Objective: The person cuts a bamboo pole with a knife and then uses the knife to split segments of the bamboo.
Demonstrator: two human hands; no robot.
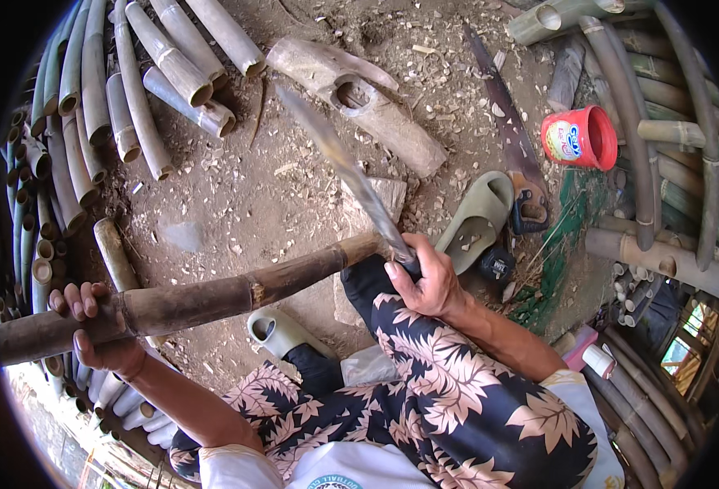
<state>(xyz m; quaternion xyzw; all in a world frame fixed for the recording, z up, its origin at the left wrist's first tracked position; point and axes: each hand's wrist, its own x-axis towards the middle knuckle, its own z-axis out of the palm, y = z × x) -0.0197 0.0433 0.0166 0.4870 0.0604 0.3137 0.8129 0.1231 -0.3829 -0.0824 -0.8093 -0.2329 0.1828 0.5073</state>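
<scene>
Crosswise, a long, brown, jointed bamboo pole (192, 305) is stretching from left to right; the left hand (108, 350) is clasping its thicker left portion, while the right hand (430, 283), nearer its right tip, is gripping a long, grey, metal-bladed knife (353, 175).

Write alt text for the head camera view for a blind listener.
A person's left hand grips a dark bamboo pole while the right hand holds a long-bladed knife. Cut bamboo poles, a handsaw and a red tub lie around chip-strewn ground.
</scene>
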